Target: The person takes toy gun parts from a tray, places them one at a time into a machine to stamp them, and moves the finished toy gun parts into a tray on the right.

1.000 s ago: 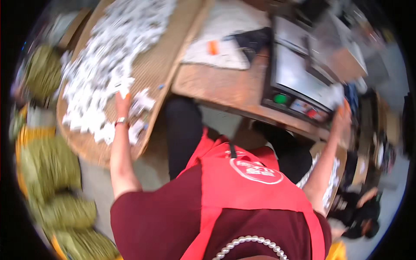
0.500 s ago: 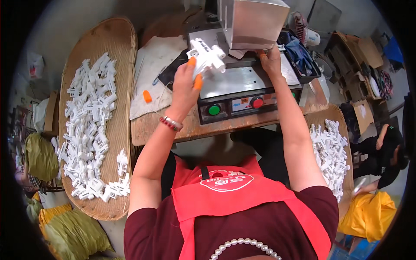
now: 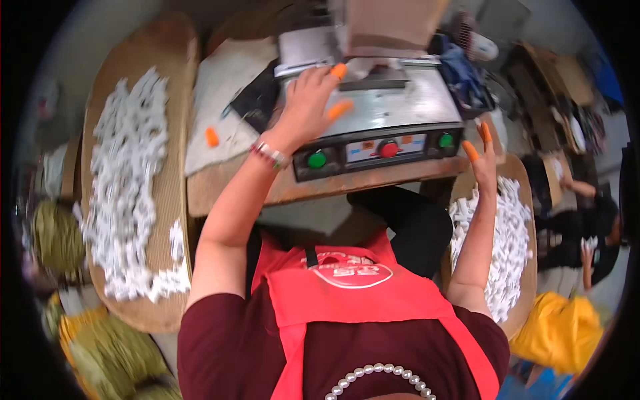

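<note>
My left hand [image 3: 305,110], with orange finger covers on thumb and index finger, is open over the left of the metal bench machine [image 3: 427,97]. Its index fingertip is beside a white plastic part [image 3: 362,68] on the dark fixture [image 3: 373,83] under the machine's boxy metal head [image 3: 390,30]. Whether the fingertip touches the part I cannot tell. My right hand [image 3: 485,160], also with two orange finger covers, is open beyond the table's right edge, above the far end of the right basket [image 3: 528,267] of white plastic parts [image 3: 510,267]. It holds nothing.
On the left stands a long woven tray [image 3: 175,140] heaped with white parts [image 3: 123,193]. The machine's front carries green buttons [image 3: 317,159] and a red one [image 3: 388,149]. A loose orange finger cover [image 3: 212,137] lies on pale cloth [image 3: 233,73]. Another person [image 3: 577,227] is at the far right.
The white part is out of my left hand, which has moved right toward the fixture. My right hand has left the machine's head and come right and nearer, to the right basket.
</note>
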`<act>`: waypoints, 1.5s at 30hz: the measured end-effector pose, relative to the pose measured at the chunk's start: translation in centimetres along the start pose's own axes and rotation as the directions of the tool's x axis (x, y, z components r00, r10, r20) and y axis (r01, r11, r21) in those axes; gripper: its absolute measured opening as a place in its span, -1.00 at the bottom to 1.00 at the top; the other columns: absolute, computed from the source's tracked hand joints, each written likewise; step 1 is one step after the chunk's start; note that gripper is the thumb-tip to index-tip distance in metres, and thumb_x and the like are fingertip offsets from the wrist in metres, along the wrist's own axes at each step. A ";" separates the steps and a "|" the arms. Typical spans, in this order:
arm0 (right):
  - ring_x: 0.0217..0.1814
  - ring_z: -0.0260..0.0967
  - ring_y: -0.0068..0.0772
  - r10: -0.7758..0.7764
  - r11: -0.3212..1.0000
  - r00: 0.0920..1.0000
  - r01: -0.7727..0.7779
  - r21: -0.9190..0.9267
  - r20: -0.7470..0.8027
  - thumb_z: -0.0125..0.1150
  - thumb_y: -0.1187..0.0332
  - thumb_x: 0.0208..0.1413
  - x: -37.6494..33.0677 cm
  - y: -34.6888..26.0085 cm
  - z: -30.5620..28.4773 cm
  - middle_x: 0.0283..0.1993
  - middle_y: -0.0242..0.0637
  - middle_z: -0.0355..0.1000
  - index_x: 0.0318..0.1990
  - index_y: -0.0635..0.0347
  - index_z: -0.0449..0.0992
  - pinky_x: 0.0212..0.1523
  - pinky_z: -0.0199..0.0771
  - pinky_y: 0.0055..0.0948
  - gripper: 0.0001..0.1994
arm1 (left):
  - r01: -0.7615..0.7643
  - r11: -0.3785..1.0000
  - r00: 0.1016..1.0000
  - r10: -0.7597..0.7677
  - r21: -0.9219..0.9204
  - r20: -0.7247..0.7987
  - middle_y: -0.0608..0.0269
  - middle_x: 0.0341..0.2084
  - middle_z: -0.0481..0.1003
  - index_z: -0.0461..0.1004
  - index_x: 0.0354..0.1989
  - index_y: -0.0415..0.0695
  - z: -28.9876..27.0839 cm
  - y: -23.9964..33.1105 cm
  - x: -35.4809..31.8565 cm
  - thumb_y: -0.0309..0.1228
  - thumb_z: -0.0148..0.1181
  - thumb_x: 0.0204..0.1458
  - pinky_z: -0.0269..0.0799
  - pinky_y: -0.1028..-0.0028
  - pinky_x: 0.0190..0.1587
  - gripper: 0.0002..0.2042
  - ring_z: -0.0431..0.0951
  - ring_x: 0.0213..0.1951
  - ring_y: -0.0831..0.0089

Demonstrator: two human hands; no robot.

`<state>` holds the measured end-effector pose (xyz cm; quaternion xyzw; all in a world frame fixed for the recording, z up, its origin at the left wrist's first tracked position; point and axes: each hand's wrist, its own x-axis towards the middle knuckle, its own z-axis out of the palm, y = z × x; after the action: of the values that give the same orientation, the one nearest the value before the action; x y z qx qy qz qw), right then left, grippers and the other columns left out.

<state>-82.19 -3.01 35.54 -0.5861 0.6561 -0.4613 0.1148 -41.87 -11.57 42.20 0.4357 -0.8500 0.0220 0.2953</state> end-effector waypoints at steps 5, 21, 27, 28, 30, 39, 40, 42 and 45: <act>0.19 0.16 -0.25 0.124 0.987 0.970 -0.141 0.071 0.210 0.15 0.25 0.13 0.7 4.0 3.3 0.20 -0.16 0.20 0.18 0.34 0.25 0.20 0.12 -0.44 -0.49 | -0.156 0.985 0.986 0.151 -0.069 -0.070 -0.07 0.16 0.21 0.18 0.25 0.02 0.4 -1.1 -9.6 -0.23 0.28 -0.10 0.12 0.07 0.21 -0.33 0.18 0.20 -0.09; 0.16 0.27 -0.36 -0.056 0.990 0.997 0.064 0.128 -0.061 0.08 0.49 0.16 -1.5 -3.3 4.8 0.16 -0.14 0.32 0.17 0.33 0.29 0.21 0.16 -0.44 -0.60 | 0.935 0.346 0.342 -0.938 0.075 0.063 -0.20 -0.10 0.44 0.20 0.14 -0.15 -11.3 -24.1 -55.3 -0.32 0.31 -0.27 0.36 0.21 -0.03 -0.30 0.45 -0.05 -0.03; -0.01 0.35 -0.38 -0.281 0.954 0.953 0.265 -0.142 -0.112 0.13 0.37 0.13 3.5 -5.8 7.9 0.04 -0.19 0.43 0.08 0.13 0.45 0.03 0.27 -0.51 -0.67 | 0.828 0.449 0.468 -0.883 -0.334 -0.027 0.08 -0.08 0.45 0.27 0.14 -0.21 -15.6 -19.9 -37.1 -0.43 0.14 -0.07 0.31 0.37 0.02 -0.48 0.45 -0.05 0.25; 0.04 0.35 -0.36 -0.258 0.966 0.963 0.255 -0.040 -0.075 0.11 0.39 0.14 4.9 -5.6 8.8 0.04 -0.21 0.42 0.07 0.13 0.45 0.08 0.26 -0.46 -0.68 | 0.710 0.584 0.617 -0.785 -0.394 -0.053 0.07 -0.02 0.41 0.26 0.15 -0.20 -15.8 -17.7 -30.9 -0.46 0.14 -0.08 0.29 0.35 0.06 -0.47 0.42 0.00 0.26; 0.04 0.36 -0.28 -0.256 0.963 0.966 0.257 0.083 -0.017 0.14 0.40 0.11 7.4 -6.1 11.3 -0.01 -0.19 0.44 0.03 0.15 0.47 0.07 0.27 -0.42 -0.69 | 0.410 0.815 0.870 -0.485 -0.409 -0.094 0.05 0.08 0.32 0.25 0.16 -0.16 -14.2 -12.8 -20.6 -0.51 0.16 -0.13 0.23 0.33 0.14 -0.44 0.34 0.09 0.24; -0.26 0.38 0.01 -0.555 0.828 0.828 0.559 0.042 -0.076 0.30 0.33 -0.07 12.2 -10.6 16.6 -0.29 -0.12 0.46 -0.28 0.18 0.53 -0.26 0.33 -0.22 -0.80 | -0.326 0.924 0.945 0.323 0.202 0.047 0.02 0.04 0.33 0.34 0.08 -0.17 -6.1 -6.0 0.4 -0.57 0.14 -0.13 0.20 0.28 0.19 -0.52 0.27 0.12 0.01; -0.26 0.38 0.01 -0.538 0.839 0.838 0.542 0.034 -0.087 0.30 0.33 -0.07 12.1 -10.0 16.2 -0.29 -0.12 0.46 -0.28 0.18 0.53 -0.26 0.33 -0.22 -0.80 | -0.033 0.999 0.999 0.033 0.013 0.038 -0.01 0.03 0.34 0.36 0.06 -0.18 -6.5 -3.8 0.0 -0.53 0.15 -0.10 0.20 0.27 0.18 -0.55 0.28 0.11 0.01; -0.20 0.37 -0.01 -0.473 0.865 0.858 0.495 0.079 -0.200 0.29 0.33 -0.07 11.7 -10.6 15.2 -0.27 -0.11 0.46 -0.29 0.18 0.52 -0.21 0.34 -0.23 -0.81 | 0.242 0.951 0.969 -0.226 -0.194 0.097 -0.07 0.04 0.34 0.33 0.09 -0.22 -5.6 -0.7 -2.5 -0.42 0.19 -0.02 0.22 0.29 0.14 -0.55 0.31 0.09 0.03; -0.13 0.36 -0.07 -0.523 0.850 0.729 0.484 -0.207 -0.442 0.29 0.34 -0.07 11.7 -7.9 10.8 -0.24 -0.16 0.46 -0.29 0.25 0.50 -0.10 0.32 -0.27 -0.78 | 0.096 0.991 0.995 -0.093 -0.094 0.037 -0.10 0.03 0.33 0.23 0.19 -0.22 -3.3 -0.3 -5.9 -0.38 0.23 -0.01 0.26 0.34 0.09 -0.44 0.34 0.08 0.07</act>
<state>-72.82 -17.39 40.06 -0.6118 0.4971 -0.5803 -0.2043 -37.43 -6.51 41.76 0.4612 -0.8332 -0.0396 0.3025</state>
